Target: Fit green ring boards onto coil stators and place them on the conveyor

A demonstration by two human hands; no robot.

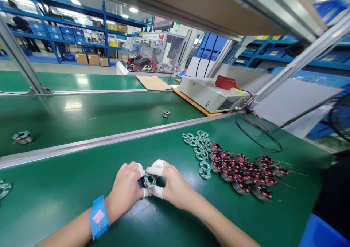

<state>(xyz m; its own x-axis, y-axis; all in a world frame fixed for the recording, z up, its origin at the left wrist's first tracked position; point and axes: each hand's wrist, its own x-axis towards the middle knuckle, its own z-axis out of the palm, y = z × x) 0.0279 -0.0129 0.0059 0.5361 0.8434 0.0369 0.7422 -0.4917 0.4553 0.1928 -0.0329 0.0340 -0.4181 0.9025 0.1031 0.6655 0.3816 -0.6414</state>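
Note:
Between my two hands, low over the green bench, is a motor stator (150,180) with a green ring circuit board on top. My left hand (129,181) grips it from the left, thumb and fingers closed around its edge. From the other side my right hand (171,183) pinches the same stator. White finger cots cover the thumb and fingertips of both hands. A thin wire hangs below the stator. To the right lie loose green ring boards (204,169) and a cluster of bare stators (240,170) with copper windings.
A metal rail (109,136) crosses the bench. Beyond it stand a stator (166,113) with a board on top and another (23,137) at far left. A grey instrument (207,92) with cables sits at the back right. More ring boards (4,189) lie at the left edge.

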